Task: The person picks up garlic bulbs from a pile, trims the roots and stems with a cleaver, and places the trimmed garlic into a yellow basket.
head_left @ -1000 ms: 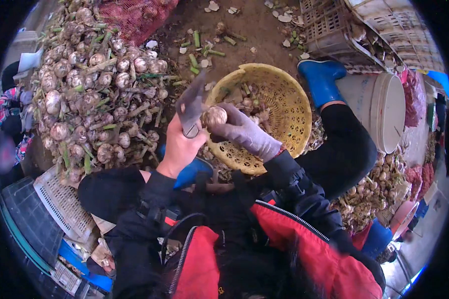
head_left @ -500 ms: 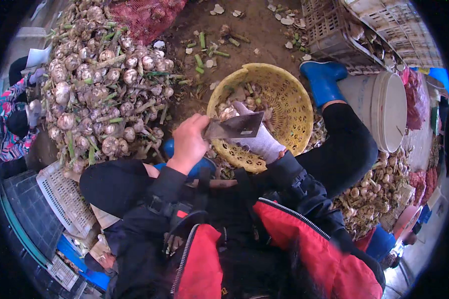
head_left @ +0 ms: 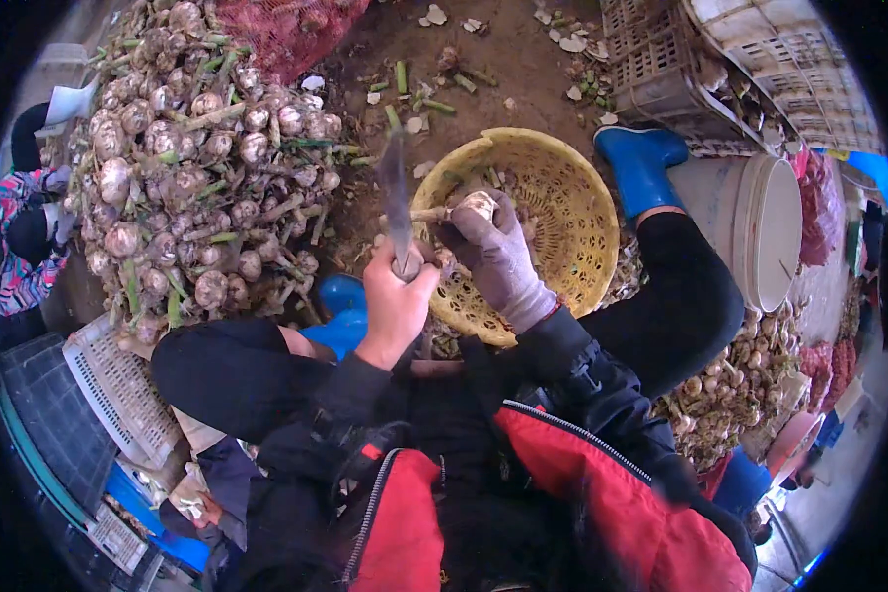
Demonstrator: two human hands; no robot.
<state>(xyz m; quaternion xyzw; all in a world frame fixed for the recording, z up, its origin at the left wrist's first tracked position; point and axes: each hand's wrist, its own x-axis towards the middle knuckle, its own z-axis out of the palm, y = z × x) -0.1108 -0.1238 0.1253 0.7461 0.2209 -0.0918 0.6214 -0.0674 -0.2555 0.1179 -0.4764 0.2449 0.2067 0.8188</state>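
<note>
My bare left hand point(head_left: 397, 301) is closed round the handle of a broad knife; the blade point(head_left: 395, 192) stands up from the fist, seen nearly edge-on and blurred. Just right of it, my gloved right hand point(head_left: 503, 259) grips a garlic bulb point(head_left: 478, 205), whose stem points left toward the blade. Both hands are at the near left rim of a yellow perforated basket point(head_left: 594, 202), which has some garlic in it. Left of the hands lies a large heap of garlic point(head_left: 207, 197) with stems on.
Blue boots point(head_left: 636, 163) flank the basket. A white bucket point(head_left: 772, 232) and plastic crates point(head_left: 651, 64) stand right. Cut stems point(head_left: 402, 77) and peelings litter the floor. A red net bag point(head_left: 291, 35) lies behind the heap. Another person point(head_left: 32, 237) is at far left.
The knife has swung from lying flat over the basket to upright, away from the gloved hand. My right hand has turned and lifted, now showing a bulb with its stem leftward.
</note>
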